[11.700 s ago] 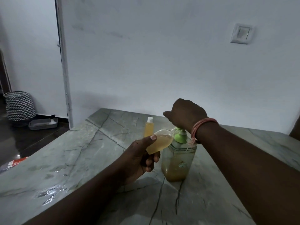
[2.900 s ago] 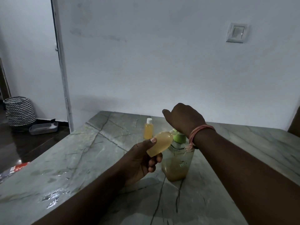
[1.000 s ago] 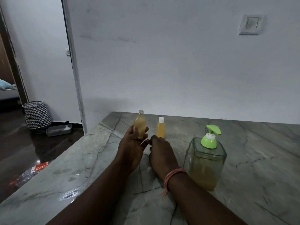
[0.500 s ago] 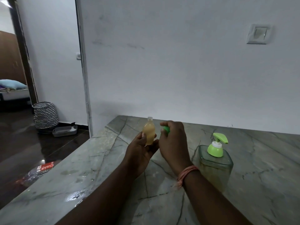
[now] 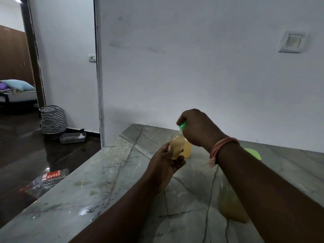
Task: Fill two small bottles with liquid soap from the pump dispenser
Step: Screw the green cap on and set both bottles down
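My left hand (image 5: pixel 165 164) grips a small clear bottle (image 5: pixel 177 146) of yellowish soap, held a little above the marble table (image 5: pixel 108 181). My right hand (image 5: pixel 198 128) is curled over the bottle's mouth and pinches a green cap (image 5: pixel 183 126) on top of it. Behind the held bottle stands a second small bottle (image 5: pixel 187 149) of orange soap, its top hidden by my right hand. The pump dispenser (image 5: pixel 229 206) stands at the right, mostly hidden by my right forearm; its green pump head (image 5: pixel 253 153) shows past the arm.
A white wall runs along the table's far edge, with a switch plate (image 5: pixel 292 42) high on the right. To the left the table ends at a doorway; on the dark floor are a patterned basket (image 5: pixel 52 120), a grey tray (image 5: pixel 72 137) and a red-labelled packet (image 5: pixel 47 179).
My right hand has carried the green cap from beside the bottle up onto its mouth. My left hand has tilted the bottle slightly. The view has shifted left.
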Motion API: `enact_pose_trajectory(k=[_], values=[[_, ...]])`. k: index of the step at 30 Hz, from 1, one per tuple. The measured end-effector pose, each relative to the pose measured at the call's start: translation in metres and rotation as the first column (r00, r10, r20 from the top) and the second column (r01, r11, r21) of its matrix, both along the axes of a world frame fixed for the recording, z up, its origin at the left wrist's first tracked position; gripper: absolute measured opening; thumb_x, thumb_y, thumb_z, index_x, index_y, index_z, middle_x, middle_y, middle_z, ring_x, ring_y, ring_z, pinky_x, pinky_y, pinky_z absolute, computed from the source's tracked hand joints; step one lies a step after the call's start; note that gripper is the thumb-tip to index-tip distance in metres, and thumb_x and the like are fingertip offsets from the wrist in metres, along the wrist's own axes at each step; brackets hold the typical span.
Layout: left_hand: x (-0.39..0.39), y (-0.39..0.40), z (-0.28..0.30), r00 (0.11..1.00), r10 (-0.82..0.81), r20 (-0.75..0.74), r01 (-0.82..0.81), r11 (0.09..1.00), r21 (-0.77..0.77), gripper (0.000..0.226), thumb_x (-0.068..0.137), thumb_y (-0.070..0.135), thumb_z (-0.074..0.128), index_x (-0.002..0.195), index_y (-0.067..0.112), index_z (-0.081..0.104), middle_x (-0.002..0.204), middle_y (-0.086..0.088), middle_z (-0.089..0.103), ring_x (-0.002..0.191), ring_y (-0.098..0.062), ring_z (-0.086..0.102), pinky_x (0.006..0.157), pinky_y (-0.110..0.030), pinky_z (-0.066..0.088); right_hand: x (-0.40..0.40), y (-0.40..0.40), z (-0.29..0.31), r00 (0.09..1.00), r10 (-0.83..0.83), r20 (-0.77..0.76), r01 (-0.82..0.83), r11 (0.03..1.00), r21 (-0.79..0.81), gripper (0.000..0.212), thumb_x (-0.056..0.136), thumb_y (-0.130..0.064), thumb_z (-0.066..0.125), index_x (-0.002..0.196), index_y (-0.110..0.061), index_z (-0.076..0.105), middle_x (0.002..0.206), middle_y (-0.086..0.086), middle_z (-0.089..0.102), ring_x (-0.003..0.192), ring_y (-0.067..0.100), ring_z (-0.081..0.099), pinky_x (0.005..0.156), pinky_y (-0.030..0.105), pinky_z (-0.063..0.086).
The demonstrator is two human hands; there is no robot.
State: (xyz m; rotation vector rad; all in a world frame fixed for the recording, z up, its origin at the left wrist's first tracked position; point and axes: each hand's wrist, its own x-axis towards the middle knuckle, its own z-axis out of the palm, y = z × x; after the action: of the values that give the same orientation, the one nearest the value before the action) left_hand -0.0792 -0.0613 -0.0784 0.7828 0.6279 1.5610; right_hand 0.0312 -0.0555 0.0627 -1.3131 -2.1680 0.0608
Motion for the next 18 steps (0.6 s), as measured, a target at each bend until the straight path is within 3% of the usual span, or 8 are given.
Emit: enact_pose_trajectory(k=[3, 7, 11, 13, 14, 16, 18], values=[[0.0, -0.001, 0.0, 1.0, -0.029, -0.006, 0.03, 1.0, 0.011, 0.034, 0.105, 0.015, 0.043, 0.137, 0.008, 0.051, 0.12, -0.022, 0.06, 0.089, -0.028, 0.062, 0.088, -0.042, 0.056, 0.003, -0.003, 0.012, 0.994, 0.0, 0.109, 0.003, 1.0, -0.027, 0.034, 0.089, 0.005, 0.054, 0.108, -0.014, 0.074, 0.119, 0.006, 0.066, 0.107, 0.022, 0.061, 0.084, 0.027, 0.048], [-0.001, -0.001, 0.001, 0.998, -0.047, -0.028, 0.048, 0.999, 0.019, 0.035, 0.104, 0.014, 0.045, 0.139, 0.007, 0.049, 0.122, -0.023, 0.056, 0.086, -0.027, 0.061, 0.085, -0.039, 0.055, 0.005, 0.0, 0.016, 0.966, 0.053, 0.253, -0.036, 0.997, -0.07, 0.031, 0.09, 0.004, 0.057, 0.105, -0.017, 0.075, 0.114, 0.001, 0.067, 0.098, 0.016, 0.061, 0.076, 0.024, 0.046], [-0.002, -0.001, 0.0, 0.997, -0.053, -0.048, 0.054, 0.998, 0.029, 0.036, 0.105, 0.02, 0.045, 0.138, 0.008, 0.049, 0.12, -0.023, 0.054, 0.083, -0.023, 0.061, 0.08, -0.036, 0.056, 0.006, 0.009, 0.015, 0.951, 0.094, 0.296, -0.07, 0.993, -0.09, 0.024, 0.089, -0.002, 0.065, 0.099, -0.023, 0.073, 0.11, -0.003, 0.066, 0.092, 0.011, 0.059, 0.074, 0.023, 0.045], [-0.001, -0.001, 0.0, 0.997, -0.059, -0.04, 0.06, 0.997, 0.041, 0.034, 0.105, 0.021, 0.045, 0.136, 0.007, 0.051, 0.119, -0.022, 0.054, 0.081, -0.022, 0.061, 0.079, -0.035, 0.056, 0.007, 0.012, 0.015, 0.954, 0.07, 0.291, -0.044, 0.995, -0.093, 0.009, 0.09, -0.013, 0.069, 0.097, -0.017, 0.072, 0.103, 0.001, 0.07, 0.087, 0.015, 0.064, 0.073, 0.026, 0.05], [-0.002, -0.002, 0.0, 0.998, -0.062, -0.033, 0.064, 0.997, 0.049, 0.033, 0.105, 0.021, 0.046, 0.134, 0.007, 0.053, 0.118, -0.022, 0.055, 0.08, -0.021, 0.061, 0.079, -0.034, 0.055, 0.006, 0.01, 0.016, 0.957, 0.064, 0.282, -0.03, 0.992, -0.123, 0.013, 0.092, -0.023, 0.069, 0.093, -0.011, 0.073, 0.092, 0.004, 0.073, 0.077, 0.017, 0.068, 0.069, 0.029, 0.053], [-0.002, -0.002, 0.001, 0.997, -0.068, -0.027, 0.069, 0.996, 0.059, 0.031, 0.105, 0.021, 0.046, 0.131, 0.008, 0.055, 0.118, -0.022, 0.056, 0.08, -0.021, 0.061, 0.079, -0.034, 0.055, 0.005, 0.008, 0.015, 0.962, -0.004, 0.273, 0.056, 0.982, -0.182, 0.05, 0.094, -0.05, 0.059, 0.08, -0.004, 0.071, 0.062, 0.005, 0.072, 0.048, 0.016, 0.064, 0.056, 0.027, 0.053], [-0.003, -0.003, 0.001, 0.997, -0.072, -0.023, 0.073, 0.995, 0.063, 0.027, 0.105, 0.022, 0.046, 0.128, 0.011, 0.057, 0.116, -0.021, 0.057, 0.081, -0.022, 0.061, 0.08, -0.035, 0.055, 0.005, 0.004, 0.018, 0.963, -0.073, 0.259, 0.137, 0.962, -0.236, 0.074, 0.09, -0.071, 0.043, 0.075, -0.004, 0.069, 0.05, 0.003, 0.067, 0.038, 0.015, 0.055, 0.054, 0.027, 0.049]])
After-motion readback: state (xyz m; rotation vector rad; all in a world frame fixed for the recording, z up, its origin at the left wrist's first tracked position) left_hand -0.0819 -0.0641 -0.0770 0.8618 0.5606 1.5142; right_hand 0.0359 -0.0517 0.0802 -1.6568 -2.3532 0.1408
